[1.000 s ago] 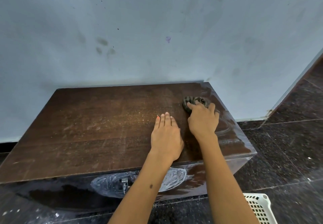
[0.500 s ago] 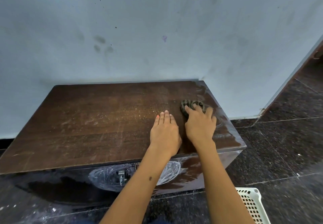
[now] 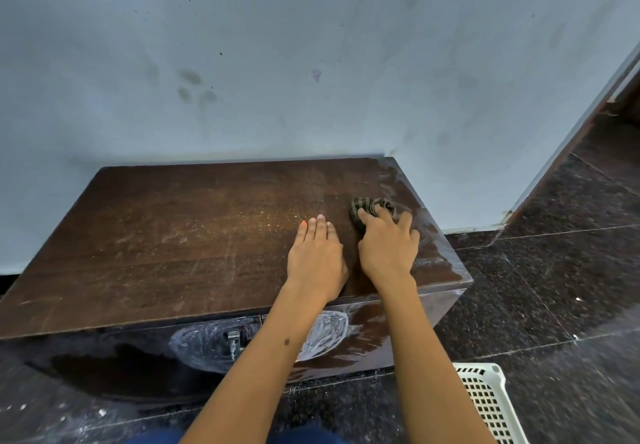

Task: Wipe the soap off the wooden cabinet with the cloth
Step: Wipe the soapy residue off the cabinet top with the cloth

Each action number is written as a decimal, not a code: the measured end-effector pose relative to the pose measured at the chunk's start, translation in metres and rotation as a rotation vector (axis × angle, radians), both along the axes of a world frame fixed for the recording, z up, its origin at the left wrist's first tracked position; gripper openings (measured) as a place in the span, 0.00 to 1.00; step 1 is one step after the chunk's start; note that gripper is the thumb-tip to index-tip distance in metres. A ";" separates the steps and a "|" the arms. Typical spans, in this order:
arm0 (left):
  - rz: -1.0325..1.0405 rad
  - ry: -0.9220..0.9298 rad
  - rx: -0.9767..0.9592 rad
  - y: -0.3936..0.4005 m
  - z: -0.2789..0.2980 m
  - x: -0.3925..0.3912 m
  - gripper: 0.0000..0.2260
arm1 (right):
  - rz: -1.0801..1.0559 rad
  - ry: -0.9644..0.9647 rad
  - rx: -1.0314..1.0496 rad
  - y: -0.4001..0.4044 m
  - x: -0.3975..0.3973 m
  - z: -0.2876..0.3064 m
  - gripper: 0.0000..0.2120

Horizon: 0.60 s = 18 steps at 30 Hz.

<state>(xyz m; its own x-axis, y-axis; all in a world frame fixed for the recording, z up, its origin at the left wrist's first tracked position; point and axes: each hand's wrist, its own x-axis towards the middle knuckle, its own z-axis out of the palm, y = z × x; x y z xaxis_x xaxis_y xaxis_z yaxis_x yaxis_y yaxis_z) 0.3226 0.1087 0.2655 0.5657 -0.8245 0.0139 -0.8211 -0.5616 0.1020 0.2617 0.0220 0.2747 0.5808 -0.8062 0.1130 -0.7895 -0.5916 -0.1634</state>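
- Dark brown wooden cabinet [image 3: 166, 246]: low, flat-topped, set against a pale blue wall [image 3: 311, 63]; whitish soap smears [image 3: 204, 339] ring a small metal latch [image 3: 234, 339] on its front face.
- Left hand [image 3: 316, 260]: released, lying flat on the cabinet top, fingers straight and together.
- Right hand [image 3: 387, 244]: just beside the left, fingers pressing down on a bunched dark striped cloth [image 3: 370, 207] near the top's wet right end.
- White perforated plastic basket [image 3: 488, 405]: on the dark speckled floor [image 3: 554, 270], lower right.
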 end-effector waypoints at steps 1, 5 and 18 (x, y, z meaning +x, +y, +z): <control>0.001 0.003 0.001 0.000 0.000 0.000 0.24 | -0.019 0.000 0.000 0.006 -0.007 -0.002 0.23; 0.013 0.018 0.012 -0.003 0.000 -0.001 0.24 | -0.070 -0.002 -0.008 0.027 -0.027 -0.007 0.24; -0.004 0.007 -0.007 0.000 -0.001 0.000 0.24 | -0.043 -0.029 -0.010 0.015 -0.024 -0.004 0.24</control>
